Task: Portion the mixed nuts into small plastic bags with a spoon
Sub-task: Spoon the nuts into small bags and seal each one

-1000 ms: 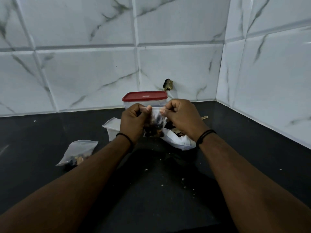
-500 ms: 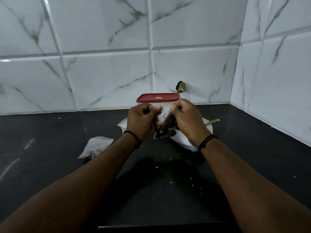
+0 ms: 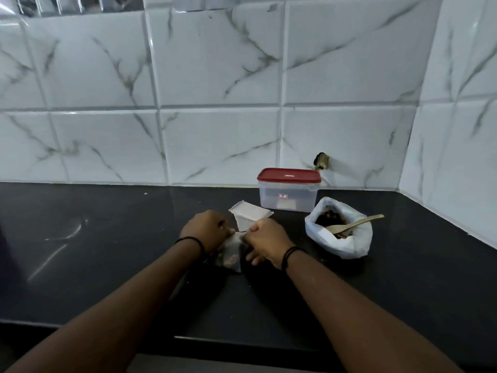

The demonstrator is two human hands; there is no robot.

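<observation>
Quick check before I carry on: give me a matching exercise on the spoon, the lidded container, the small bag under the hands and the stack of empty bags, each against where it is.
1. wooden spoon
2. red-lidded container
3. small filled bag
4. stack of empty bags

a. against the tiled wall
b. in the open white sack of nuts
c. between both hands on the counter
d. just beyond the hands

Pairs: 1-b, 2-a, 3-c, 4-d

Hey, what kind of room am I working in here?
Most likely a home kitchen: a black counter in a corner of marble-look wall tiles, a red-lidded tub, and a bag of nuts with a wooden spoon in it.
</observation>
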